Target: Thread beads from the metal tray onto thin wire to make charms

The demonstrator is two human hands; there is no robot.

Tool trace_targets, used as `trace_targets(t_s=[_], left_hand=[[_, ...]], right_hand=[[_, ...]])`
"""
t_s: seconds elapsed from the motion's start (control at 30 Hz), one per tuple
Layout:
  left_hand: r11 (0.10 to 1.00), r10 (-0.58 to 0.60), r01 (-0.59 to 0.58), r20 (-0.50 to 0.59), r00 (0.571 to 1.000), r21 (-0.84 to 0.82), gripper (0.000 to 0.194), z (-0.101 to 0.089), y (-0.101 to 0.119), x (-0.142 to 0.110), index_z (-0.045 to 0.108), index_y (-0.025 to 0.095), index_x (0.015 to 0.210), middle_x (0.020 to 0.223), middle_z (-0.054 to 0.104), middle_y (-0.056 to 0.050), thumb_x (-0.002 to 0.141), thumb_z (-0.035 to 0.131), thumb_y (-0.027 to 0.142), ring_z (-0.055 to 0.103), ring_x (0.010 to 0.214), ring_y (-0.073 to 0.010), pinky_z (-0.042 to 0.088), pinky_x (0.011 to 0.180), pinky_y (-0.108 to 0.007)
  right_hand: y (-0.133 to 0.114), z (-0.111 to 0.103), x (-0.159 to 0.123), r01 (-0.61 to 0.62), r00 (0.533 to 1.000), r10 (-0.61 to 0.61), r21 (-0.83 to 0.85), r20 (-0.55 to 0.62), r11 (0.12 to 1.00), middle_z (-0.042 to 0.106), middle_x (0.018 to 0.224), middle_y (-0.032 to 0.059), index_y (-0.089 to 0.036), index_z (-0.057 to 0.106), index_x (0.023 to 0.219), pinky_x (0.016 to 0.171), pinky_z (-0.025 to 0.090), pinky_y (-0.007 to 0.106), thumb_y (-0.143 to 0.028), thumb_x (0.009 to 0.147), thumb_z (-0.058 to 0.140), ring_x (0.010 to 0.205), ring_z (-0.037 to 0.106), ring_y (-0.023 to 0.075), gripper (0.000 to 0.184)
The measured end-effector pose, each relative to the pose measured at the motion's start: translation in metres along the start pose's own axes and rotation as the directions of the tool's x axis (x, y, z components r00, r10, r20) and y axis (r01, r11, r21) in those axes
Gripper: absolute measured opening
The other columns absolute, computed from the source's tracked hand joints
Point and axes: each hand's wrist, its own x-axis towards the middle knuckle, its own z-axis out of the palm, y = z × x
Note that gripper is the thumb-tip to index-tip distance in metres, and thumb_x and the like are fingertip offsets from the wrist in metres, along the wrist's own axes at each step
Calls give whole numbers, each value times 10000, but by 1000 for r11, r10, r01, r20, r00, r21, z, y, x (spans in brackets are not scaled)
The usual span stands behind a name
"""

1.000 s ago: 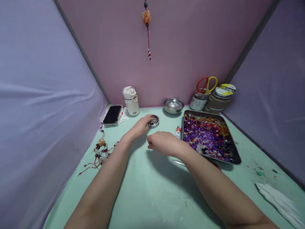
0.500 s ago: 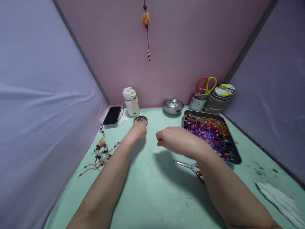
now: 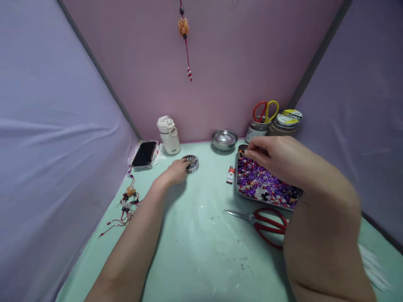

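Completed, so far as can be judged: one beaded strand hangs against the back wall, and a heap of beaded strings lies at the table's left edge. Outstanding: the tray at the right is well stocked with loose beads, and no piece in progress is visible between the person's hands.

The left hand rests on a round case, fingertips bent down over its top; whether they pinch anything there cannot be told. The right hand is above the tray's far left part, thumb and forefinger drawn together — a fine thread between them would be too thin to make out at this range.

Edges noted: the tray's raised rim stands below the right hand, with the lighter just beside its left wall. The scissors lie in front of the tray, tips pointing left, handles reaching the right forearm's outline. Bowl and bottle stand close to the back wall. The best room for moving is mid-table — between the left forearm and the scissors, where small flecks show.
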Motion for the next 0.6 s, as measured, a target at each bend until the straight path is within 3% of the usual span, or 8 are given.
trace_targets(t_s=[0.2,0.4,0.6], left_hand=[[996,-16,16,7,1000,87,615,13,11,1,516,159,1287,1389,452,-140,684,448,54,384,1234,-327,311,1011,-439],[998,-3,5,-17,1000,64,702,9,10,2,364,120,1387,1318,515,-147,693,419,29,439,1195,-262,354,1008,-366],[998,62,-62,15,998,9,630,1,5,1,481,138,1288,1325,525,-126,676,404,12,476,1201,-238,356,1027,-363]], right_hand=[[-14,-23,-10,-72,987,80,63,-140,995,555,560,-6,-233,600,717,512,266,275,-359,853,506,476,432,125,208],[-30,-37,-20,-91,941,132,143,-313,986,493,514,-42,-223,605,715,507,283,259,-306,845,552,451,392,93,163],[-35,-44,-28,-138,851,217,195,-478,971,553,582,-32,-196,650,798,503,305,244,-289,860,571,486,404,74,137]])
